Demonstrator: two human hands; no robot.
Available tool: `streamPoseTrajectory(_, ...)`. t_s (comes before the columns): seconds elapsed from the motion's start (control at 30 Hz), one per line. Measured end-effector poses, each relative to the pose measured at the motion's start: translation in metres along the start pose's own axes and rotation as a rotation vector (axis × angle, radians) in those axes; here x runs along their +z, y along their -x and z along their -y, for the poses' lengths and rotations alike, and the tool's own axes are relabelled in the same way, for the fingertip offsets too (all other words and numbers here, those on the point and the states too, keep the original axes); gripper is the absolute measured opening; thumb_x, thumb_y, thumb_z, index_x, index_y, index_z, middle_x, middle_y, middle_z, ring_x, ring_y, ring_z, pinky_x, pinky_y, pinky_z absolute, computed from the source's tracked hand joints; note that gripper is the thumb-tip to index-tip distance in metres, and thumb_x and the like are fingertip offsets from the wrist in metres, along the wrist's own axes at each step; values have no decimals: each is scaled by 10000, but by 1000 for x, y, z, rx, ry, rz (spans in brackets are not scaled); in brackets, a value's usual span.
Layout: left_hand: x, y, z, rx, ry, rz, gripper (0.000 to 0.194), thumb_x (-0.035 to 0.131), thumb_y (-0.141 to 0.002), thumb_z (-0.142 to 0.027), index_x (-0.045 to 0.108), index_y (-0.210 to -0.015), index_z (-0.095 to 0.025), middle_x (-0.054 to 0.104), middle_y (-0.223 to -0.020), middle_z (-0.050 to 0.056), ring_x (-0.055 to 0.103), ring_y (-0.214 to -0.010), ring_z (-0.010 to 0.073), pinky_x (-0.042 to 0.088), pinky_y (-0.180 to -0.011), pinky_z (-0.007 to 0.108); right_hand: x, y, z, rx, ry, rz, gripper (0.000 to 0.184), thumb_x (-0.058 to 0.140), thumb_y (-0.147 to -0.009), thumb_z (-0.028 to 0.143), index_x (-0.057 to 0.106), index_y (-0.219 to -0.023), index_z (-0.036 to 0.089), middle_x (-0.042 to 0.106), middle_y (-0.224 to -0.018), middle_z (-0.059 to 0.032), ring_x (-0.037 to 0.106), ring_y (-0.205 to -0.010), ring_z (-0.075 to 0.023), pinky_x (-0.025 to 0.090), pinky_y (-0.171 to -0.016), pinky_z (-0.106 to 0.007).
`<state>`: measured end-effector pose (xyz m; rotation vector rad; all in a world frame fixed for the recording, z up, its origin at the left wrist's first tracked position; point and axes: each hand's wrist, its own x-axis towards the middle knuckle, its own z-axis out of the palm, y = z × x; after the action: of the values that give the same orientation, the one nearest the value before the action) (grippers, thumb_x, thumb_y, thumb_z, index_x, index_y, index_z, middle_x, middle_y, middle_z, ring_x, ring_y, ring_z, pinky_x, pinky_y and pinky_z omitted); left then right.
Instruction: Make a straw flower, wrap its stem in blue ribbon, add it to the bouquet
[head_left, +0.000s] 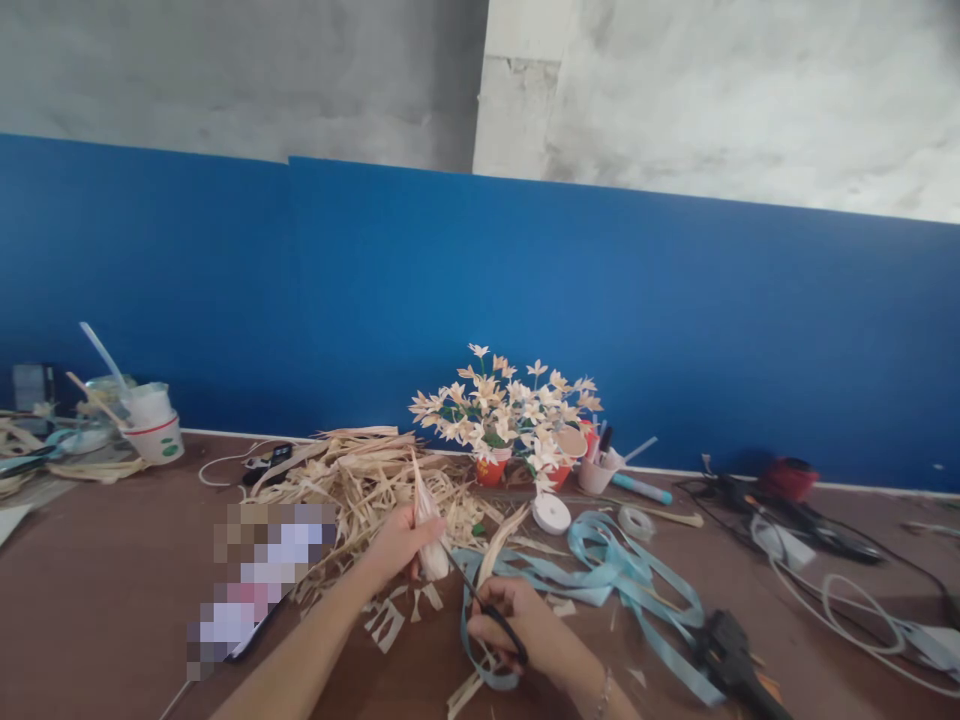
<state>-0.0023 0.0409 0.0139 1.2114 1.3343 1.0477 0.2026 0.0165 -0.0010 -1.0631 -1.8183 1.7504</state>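
Note:
My left hand (399,543) is closed on a pale dried corn husk (426,497), its pointed tip upward. In my right hand (521,618) are black-handled scissors (502,628); the blades reach toward the lower part of the husk, and whether they touch it I cannot tell. Another curved husk strip (499,545) rises beside my right fingers. Small cut husk scraps (387,622) lie below my hands. A heap of shredded husk (360,480) spreads behind my left hand. Light blue ribbon (611,555) lies in loose loops right of my hands.
Cream flowers (487,400) stand in red cups by the blue partition (450,260). A white tape roll (551,513) sits before them. A glue gun (727,650), cables (832,600) and a hair dryer-like black tool lie right. Left are a pixelated phone-like object (255,590) and a paper cup (155,438).

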Motion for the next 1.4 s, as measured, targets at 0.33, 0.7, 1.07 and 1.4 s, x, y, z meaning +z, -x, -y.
streamPoseTrajectory(0.33, 0, 0, -6, -10, 32, -78, 360, 599, -649, -503, 465, -586, -174, 524, -344, -39, 391, -239, 66, 243, -251, 154, 0, 1, -1, 36, -8, 15, 244, 636, -665, 350, 520, -757, 157, 466, -460, 81, 406, -347, -48, 321, -297, -130)
streamPoseTrajectory(0.7, 0, -2, 1, 1, -5, -55, 347, 584, -669, -494, 475, -611, -169, 533, -373, -43, 388, -237, 63, 251, -251, 160, 1, 2, -4, -3, -42, 26, 271, 666, -654, 360, 519, -748, 152, 460, -467, 81, 380, -332, -37, 286, -288, -127)
streamPoseTrajectory(1.07, 1, -1, 1, 2, -11, -50, 346, 576, -676, -493, 481, -611, -166, 520, -369, -44, 390, -243, 64, 253, -257, 156, 1, 2, 2, 4, 20, 22, 231, 639, -677, 345, 518, -729, 156, 434, -438, 89, 337, -316, -31, 242, -293, -129)
streamPoseTrajectory(1.4, 2, 3, -7, -6, -27, -71, 322, 578, -677, -460, 485, -579, -168, 525, -352, -34, 404, -247, 78, 259, -270, 171, 1, 4, 1, -18, 65, 14, 205, 626, -690, 338, 530, -724, 160, 437, -451, 81, 336, -322, -30, 242, -309, -132)
